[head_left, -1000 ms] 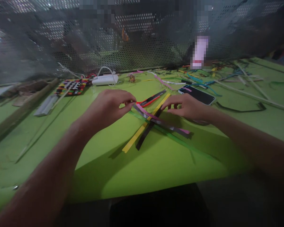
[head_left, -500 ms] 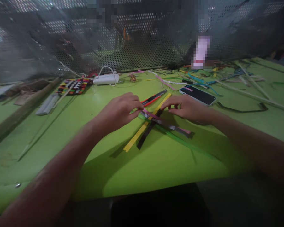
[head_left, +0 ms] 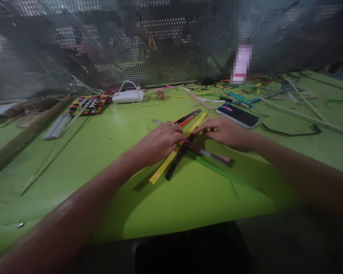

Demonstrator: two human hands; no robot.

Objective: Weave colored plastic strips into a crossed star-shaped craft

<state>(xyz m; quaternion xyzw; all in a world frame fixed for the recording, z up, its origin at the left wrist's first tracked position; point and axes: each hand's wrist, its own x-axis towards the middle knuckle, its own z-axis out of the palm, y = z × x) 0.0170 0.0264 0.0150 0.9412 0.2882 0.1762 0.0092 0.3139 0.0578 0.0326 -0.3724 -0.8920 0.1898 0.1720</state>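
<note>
Flat strips cross on the green table (head_left: 125, 213). A yellow strip (head_left: 163, 169) and a black strip (head_left: 175, 165) run side by side. Crossing them are a green strip (head_left: 217, 168) and a grey strip with pink along it (head_left: 213, 154). My left hand (head_left: 166, 140) lies over the crossing, its fingers closed on the pink and grey strip; the fingertips are partly hidden. With curled fingers, my right hand (head_left: 221, 131) grips the black strip near its upper end, beside the yellow one. A red utility knife (head_left: 190, 117) lies just behind my hands.
A phone (head_left: 240, 115) lies behind my right hand. Loose strips (head_left: 242, 99) are scattered along the back right. At the back left are a white box with a cord (head_left: 128, 96), a woven colourful piece (head_left: 88, 104) and a wooden bar (head_left: 31, 133). A perforated metal panel (head_left: 171, 64) stands behind.
My left hand has moved right and slightly toward me, from the strips' left ends onto the crossing. A pale strip end now shows beyond its knuckles. My right hand stays almost in place.
</note>
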